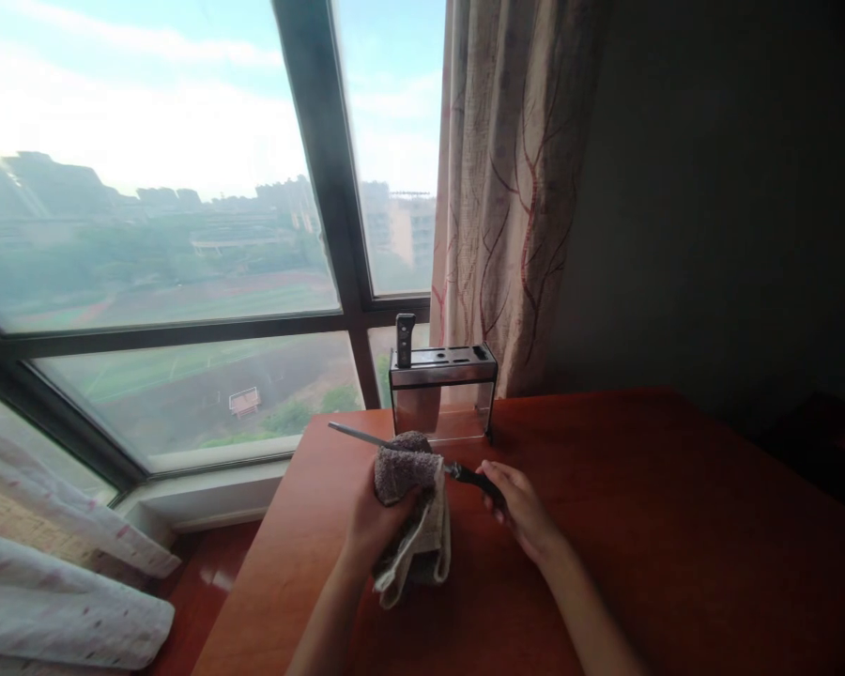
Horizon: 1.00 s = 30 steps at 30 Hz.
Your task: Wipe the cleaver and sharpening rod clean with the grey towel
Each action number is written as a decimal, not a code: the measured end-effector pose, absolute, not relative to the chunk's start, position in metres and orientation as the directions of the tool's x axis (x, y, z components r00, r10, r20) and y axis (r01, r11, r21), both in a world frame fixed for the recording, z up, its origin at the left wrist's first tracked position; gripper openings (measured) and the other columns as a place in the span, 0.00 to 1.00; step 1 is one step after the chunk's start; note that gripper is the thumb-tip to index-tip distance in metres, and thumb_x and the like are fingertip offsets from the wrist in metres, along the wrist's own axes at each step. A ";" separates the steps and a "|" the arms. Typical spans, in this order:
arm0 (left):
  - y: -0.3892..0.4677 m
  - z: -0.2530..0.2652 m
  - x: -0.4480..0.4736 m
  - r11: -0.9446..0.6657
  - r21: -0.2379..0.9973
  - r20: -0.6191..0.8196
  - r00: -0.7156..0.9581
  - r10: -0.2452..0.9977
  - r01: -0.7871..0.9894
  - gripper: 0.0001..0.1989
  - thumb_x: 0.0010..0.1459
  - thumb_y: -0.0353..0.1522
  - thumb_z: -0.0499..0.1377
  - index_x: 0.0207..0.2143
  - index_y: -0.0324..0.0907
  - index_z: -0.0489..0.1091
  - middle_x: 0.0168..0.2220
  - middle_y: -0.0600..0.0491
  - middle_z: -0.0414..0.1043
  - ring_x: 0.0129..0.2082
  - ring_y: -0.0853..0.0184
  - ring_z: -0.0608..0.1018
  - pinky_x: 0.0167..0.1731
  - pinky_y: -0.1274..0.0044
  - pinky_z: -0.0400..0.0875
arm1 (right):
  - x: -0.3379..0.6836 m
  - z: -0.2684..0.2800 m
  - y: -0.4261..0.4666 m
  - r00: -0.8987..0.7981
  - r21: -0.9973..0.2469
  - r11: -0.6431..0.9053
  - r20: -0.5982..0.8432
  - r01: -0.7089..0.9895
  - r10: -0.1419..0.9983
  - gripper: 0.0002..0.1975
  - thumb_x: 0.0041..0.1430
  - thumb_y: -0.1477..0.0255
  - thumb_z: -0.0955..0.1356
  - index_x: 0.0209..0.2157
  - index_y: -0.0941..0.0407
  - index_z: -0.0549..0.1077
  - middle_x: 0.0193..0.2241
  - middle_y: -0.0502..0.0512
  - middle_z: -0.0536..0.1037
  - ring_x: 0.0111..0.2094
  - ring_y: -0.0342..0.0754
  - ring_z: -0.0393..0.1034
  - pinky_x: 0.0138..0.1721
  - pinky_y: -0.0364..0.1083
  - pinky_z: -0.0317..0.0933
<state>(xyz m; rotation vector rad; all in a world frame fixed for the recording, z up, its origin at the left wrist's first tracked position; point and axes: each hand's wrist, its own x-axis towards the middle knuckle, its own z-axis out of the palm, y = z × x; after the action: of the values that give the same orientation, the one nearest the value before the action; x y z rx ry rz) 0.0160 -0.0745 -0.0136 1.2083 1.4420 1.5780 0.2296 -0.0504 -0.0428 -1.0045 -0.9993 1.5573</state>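
My right hand (511,498) is closed round the black handle of a sharpening steel (356,434), a slim grey rod that points to the left over the table. A greyish-purple towel (412,474) is bunched in my left hand (367,516) and folded about the middle of the rod. The rod's tip sticks out past the towel on the left, while part of its length is hidden by the cloth. Pale folds of the towel hang down below my left hand.
Near the far edge of the reddish wooden table (591,451) stands a clear-sided knife block (443,371) with a black-handled knife (404,340) in it. Behind are a window (183,376) and a patterned curtain (514,188). Another curtain (63,601) hangs at lower left.
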 end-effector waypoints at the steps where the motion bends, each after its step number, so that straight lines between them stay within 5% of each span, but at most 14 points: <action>1: -0.075 -0.013 0.016 -0.153 0.985 0.172 -0.332 0.927 0.083 0.24 0.33 0.30 0.73 0.38 0.42 0.75 0.33 0.51 0.79 0.35 0.58 0.78 0.38 0.73 0.72 | 0.229 -0.043 -0.051 -0.163 -0.942 -0.160 -0.115 -0.295 0.980 0.21 0.51 0.52 0.69 0.30 0.58 0.73 0.15 0.45 0.68 0.15 0.38 0.56 0.15 0.37 0.45; 7: -0.079 -0.018 0.008 -0.001 0.975 -0.038 -0.172 0.984 -0.222 0.22 0.37 0.33 0.72 0.37 0.38 0.73 0.36 0.47 0.79 0.35 0.58 0.80 0.36 0.72 0.74 | 0.226 -0.041 -0.053 -0.176 -0.990 -0.011 0.014 -0.140 0.984 0.21 0.53 0.53 0.69 0.33 0.59 0.77 0.18 0.48 0.70 0.18 0.40 0.59 0.17 0.39 0.49; 12: -0.082 -0.029 0.001 0.183 0.839 -0.241 -0.048 0.969 -0.513 0.23 0.36 0.41 0.72 0.33 0.37 0.74 0.35 0.43 0.80 0.33 0.54 0.81 0.37 0.68 0.76 | 0.225 -0.039 -0.055 -0.230 -0.970 0.240 0.225 0.038 0.947 0.17 0.56 0.58 0.68 0.35 0.56 0.79 0.26 0.53 0.79 0.26 0.46 0.70 0.29 0.44 0.63; 15: -0.081 -0.027 0.004 0.213 0.812 -0.301 -0.077 0.950 -0.543 0.24 0.36 0.41 0.72 0.35 0.37 0.74 0.33 0.44 0.80 0.31 0.55 0.81 0.36 0.68 0.76 | 0.222 -0.037 -0.058 -0.255 -0.894 0.434 0.396 0.114 0.882 0.13 0.56 0.61 0.69 0.37 0.54 0.80 0.32 0.55 0.81 0.33 0.50 0.73 0.36 0.47 0.65; 19: -0.079 -0.020 0.012 0.079 0.894 -0.199 -0.234 0.952 -0.440 0.23 0.38 0.35 0.72 0.38 0.38 0.73 0.34 0.48 0.80 0.32 0.57 0.81 0.34 0.71 0.76 | 0.216 -0.038 -0.063 -0.239 -0.807 0.567 0.525 0.165 0.817 0.10 0.56 0.64 0.70 0.39 0.52 0.79 0.32 0.54 0.79 0.33 0.49 0.73 0.37 0.46 0.66; 23: -0.080 -0.022 0.019 0.012 0.901 -0.149 -0.283 0.948 -0.433 0.25 0.37 0.34 0.71 0.40 0.37 0.73 0.33 0.49 0.79 0.31 0.58 0.81 0.32 0.72 0.76 | 0.213 -0.041 -0.065 -0.167 -0.838 0.519 0.495 0.167 0.853 0.10 0.59 0.65 0.68 0.38 0.52 0.79 0.33 0.55 0.80 0.34 0.50 0.74 0.37 0.47 0.66; 30: -0.082 -0.021 0.026 0.006 0.939 -0.085 -0.215 0.973 -0.343 0.22 0.35 0.32 0.72 0.37 0.36 0.76 0.33 0.48 0.79 0.35 0.56 0.80 0.36 0.71 0.75 | 0.210 -0.043 -0.062 -0.124 -0.969 0.246 0.240 0.037 0.963 0.20 0.60 0.56 0.63 0.30 0.55 0.80 0.27 0.56 0.80 0.32 0.53 0.74 0.31 0.46 0.67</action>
<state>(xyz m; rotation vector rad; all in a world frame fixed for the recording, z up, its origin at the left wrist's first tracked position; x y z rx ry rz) 0.0257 -0.0821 -0.0211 0.7977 1.1254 1.4815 0.2101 -0.0619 -0.0431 -1.0029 -1.4411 1.0830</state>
